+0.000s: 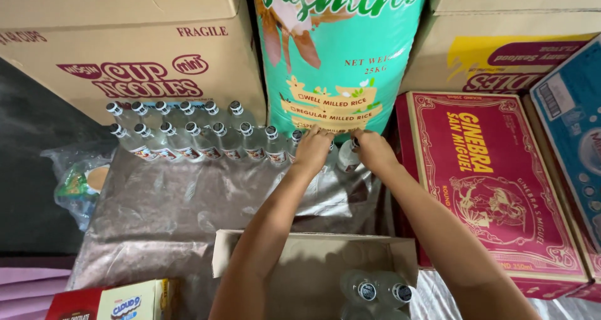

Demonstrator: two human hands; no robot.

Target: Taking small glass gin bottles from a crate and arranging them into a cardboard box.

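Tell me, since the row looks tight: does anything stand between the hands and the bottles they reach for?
Nothing visible does. The left hand and right hand already rest on bottles at the row's end, by the rice sack.

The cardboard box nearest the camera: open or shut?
Open. The cardboard box has its flaps folded outward, and capped bottles show standing inside.

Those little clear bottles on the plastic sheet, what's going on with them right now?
A person is bent over two rows of small clear bottles with dark caps, standing upright on a crinkled plastic sheet. The left hand rests on bottles at the right end of the front row, and the right hand has a grip on the cap of one bottle there. An open cardboard box near the person has a few more bottles inside. A turquoise sack and cartons stand behind.
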